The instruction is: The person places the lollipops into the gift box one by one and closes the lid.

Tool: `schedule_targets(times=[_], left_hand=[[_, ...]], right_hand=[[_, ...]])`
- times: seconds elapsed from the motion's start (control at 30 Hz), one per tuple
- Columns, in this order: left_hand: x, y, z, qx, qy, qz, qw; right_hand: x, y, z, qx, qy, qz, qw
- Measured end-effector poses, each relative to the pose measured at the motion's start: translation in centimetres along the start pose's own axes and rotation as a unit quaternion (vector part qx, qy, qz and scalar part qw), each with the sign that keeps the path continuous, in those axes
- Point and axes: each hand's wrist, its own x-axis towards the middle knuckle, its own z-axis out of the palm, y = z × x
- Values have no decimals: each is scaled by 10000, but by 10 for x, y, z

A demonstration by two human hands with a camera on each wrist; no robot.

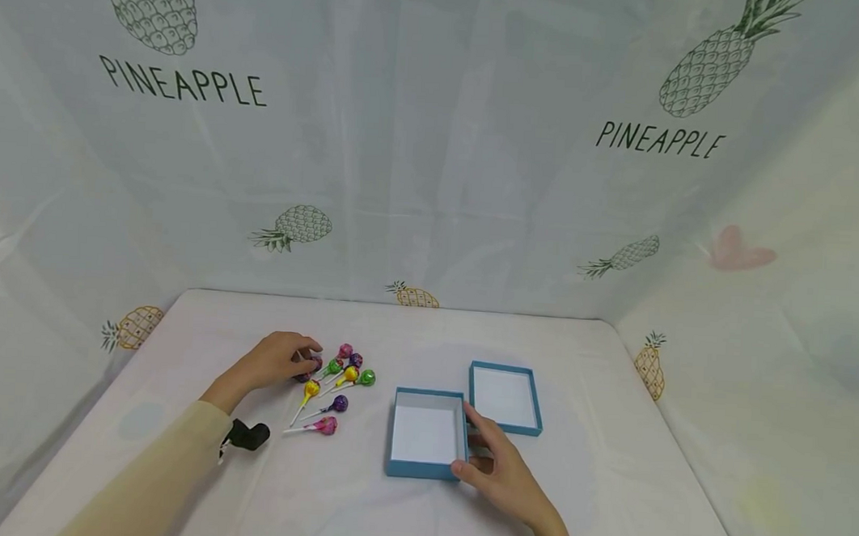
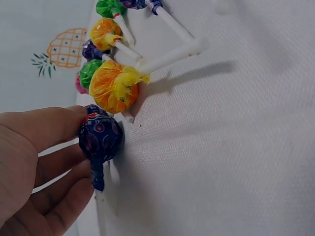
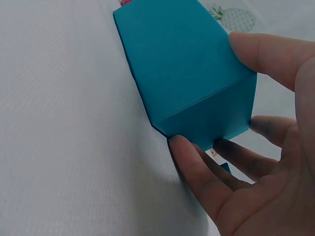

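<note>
My left hand (image 1: pixel 275 359) is at the far left of a group of lollipops. In the left wrist view its thumb and fingers are around a dark purple lollipop (image 2: pixel 101 135), whose stick points down along the white cloth. Close beside that candy lies a yellow-orange lollipop (image 2: pixel 114 88). With my right hand (image 1: pixel 498 464) I hold the right side of an open blue box (image 1: pixel 422 469) with a white inside. The thumb is at its front right corner and the other fingers spread along the right wall, as the right wrist view of the blue box (image 3: pixel 182 64) shows.
A shallow blue-rimmed lid (image 1: pixel 506 395) lies behind and right of the box. Several wrapped lollipops, among them a pink one (image 1: pixel 328 425) and a green one (image 1: pixel 368 377), lie between my left hand and the box. Pineapple-print cloth (image 1: pixel 419 178) hangs around the table.
</note>
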Motion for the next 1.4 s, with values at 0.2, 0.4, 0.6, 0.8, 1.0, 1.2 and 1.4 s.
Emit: schedule_targets(times=[0.2, 0.4, 0.6, 0.8, 1.0, 1.2, 1.4], left_hand=[[2, 1, 2, 66, 38, -102, 9999], [3, 0, 3, 140, 101, 16, 9998], [2, 1, 0, 165, 171, -15, 9997], [2, 7, -9, 238, 408, -66, 9989], [3, 20, -18, 262, 563, 49, 9981], [4, 40, -21, 258, 659, 194, 9973], [5, 72, -21, 147, 633, 434, 9969]], right_hand=[[1, -1, -2, -17, -40, -32, 10000], [1, -2, -4, -38, -146, 15, 9999], [2, 0, -6, -99, -251, 30, 9996], [3, 0, -8, -128, -332, 81, 9993], [2, 2, -9, -62, -401, 101, 9991], [0, 3, -8, -14, -378, 81, 9993], [0, 4, -8, 58, -335, 93, 9994]])
